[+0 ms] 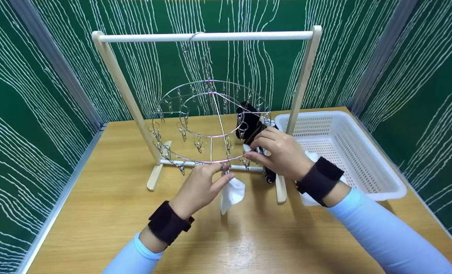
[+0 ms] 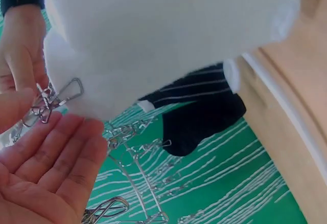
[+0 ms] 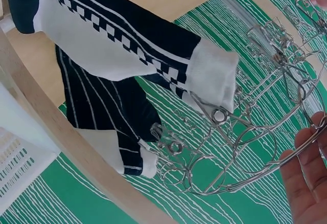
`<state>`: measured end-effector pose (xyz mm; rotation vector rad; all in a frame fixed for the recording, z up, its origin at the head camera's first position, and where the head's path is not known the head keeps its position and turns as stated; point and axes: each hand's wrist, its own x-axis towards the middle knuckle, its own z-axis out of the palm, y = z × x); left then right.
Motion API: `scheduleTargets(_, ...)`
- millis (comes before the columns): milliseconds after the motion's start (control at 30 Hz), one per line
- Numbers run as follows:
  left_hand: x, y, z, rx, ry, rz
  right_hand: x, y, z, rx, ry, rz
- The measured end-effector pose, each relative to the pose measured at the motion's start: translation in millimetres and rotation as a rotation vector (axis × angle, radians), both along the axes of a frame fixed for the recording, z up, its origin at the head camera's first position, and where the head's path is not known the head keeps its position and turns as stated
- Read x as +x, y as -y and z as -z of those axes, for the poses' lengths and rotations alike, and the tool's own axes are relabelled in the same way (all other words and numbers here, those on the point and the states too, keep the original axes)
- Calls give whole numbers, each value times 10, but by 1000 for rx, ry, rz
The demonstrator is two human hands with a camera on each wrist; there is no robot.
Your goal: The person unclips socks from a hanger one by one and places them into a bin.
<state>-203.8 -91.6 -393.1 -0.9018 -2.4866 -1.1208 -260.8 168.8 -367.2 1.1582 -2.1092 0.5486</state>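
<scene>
My left hand (image 1: 199,186) is at the near rim of a round metal sock hanger (image 3: 255,183), its thumb and fingers pinching a wire clip (image 2: 77,85). That clip bites the edge of a white sock (image 2: 153,35), which dangles below the hand. On the right side of the same hanger, my right hand (image 1: 283,154) grips the outer wire ring with bent fingers. Beside it hangs a black-and-white checkered sock (image 3: 102,35), held at the cuff by a clip. Behind that one hangs a black striped sock (image 3: 92,101) with a white part.
The hanger hooks over the white bar (image 1: 248,36) of a wooden rack, whose right foot (image 1: 281,190) stands near my right forearm. A white plastic basket (image 1: 389,179) with white cloth inside sits at the right. Several unused clips (image 1: 182,167) hang around the rings.
</scene>
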Motion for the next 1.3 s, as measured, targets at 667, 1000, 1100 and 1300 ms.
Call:
scheduleTargets(667, 39, -148, -5, 127, -12, -140, 59, -51, 133, -73, 1, -15)
scheduleTargets(1000, 27, -209, 31, 165, -57, -146, 224, -71, 254, -229, 15, 92)
scheduleTargets(1100, 32, -211, 39, 178, -64, -154, 283, -54, 320, -271, 44, 153)
scheduleTargets(1300, 34, -205, 64, 199, -76, -154, 379, -5, 520, -272, 154, 167)
